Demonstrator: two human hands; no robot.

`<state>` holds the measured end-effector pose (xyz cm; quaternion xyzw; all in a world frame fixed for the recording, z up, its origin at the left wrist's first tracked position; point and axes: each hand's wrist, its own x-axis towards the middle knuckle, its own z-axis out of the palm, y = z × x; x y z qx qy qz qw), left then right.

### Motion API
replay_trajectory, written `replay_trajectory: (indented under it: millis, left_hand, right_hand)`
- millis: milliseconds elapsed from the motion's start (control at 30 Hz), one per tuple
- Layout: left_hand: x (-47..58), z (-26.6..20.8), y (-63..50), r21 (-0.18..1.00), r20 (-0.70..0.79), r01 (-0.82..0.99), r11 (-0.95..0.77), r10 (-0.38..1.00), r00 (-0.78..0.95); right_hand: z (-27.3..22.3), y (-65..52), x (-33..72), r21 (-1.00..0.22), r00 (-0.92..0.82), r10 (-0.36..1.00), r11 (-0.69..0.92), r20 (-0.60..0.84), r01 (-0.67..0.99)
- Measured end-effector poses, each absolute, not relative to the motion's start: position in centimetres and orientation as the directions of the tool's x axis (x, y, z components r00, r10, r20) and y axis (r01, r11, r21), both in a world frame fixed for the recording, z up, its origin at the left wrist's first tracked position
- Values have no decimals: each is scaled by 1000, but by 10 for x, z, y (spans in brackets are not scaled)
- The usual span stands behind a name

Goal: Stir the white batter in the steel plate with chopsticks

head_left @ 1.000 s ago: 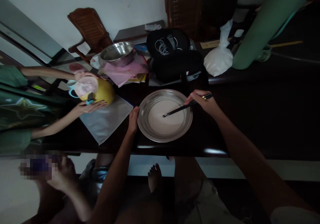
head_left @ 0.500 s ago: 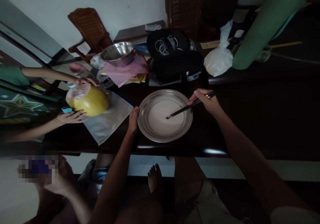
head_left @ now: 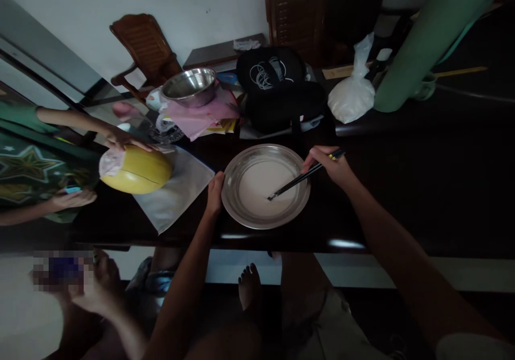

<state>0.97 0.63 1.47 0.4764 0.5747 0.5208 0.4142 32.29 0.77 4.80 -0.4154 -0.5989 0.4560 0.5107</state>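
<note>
A round metal basin (head_left: 230, 201) stands on the dark table in front of me, with a milky, pale liquid (head_left: 261, 188) in it. My left hand (head_left: 216, 192) grips the basin's left rim, fingers partly hidden. In my right hand (head_left: 330, 162) is a pair of black chopsticks (head_left: 300, 178), slanting down to the left. Their tips dip into the liquid near the basin's middle.
At left, another person's hand (head_left: 124, 137) rests on a yellow pomelo (head_left: 140, 169) above a white cloth (head_left: 177, 204). Behind are a steel bowl (head_left: 191, 94), a black case (head_left: 281, 102), a bag of white powder (head_left: 352, 98) and a tall green flask (head_left: 426, 43).
The chopstick tips have shifted slightly downward in the liquid; my left hand stays put. The other person's pomelo has turned and moved left, and their lower hand has come off it.
</note>
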Motion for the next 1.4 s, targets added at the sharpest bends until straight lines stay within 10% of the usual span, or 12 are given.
replay_trajectory:
  millis: [1400]
  left_hand:
    - [13, 19, 4, 997, -32, 62, 49, 969, -244]
  right_hand:
    - [50, 5, 319, -961, -208, 949, 262, 238, 93]
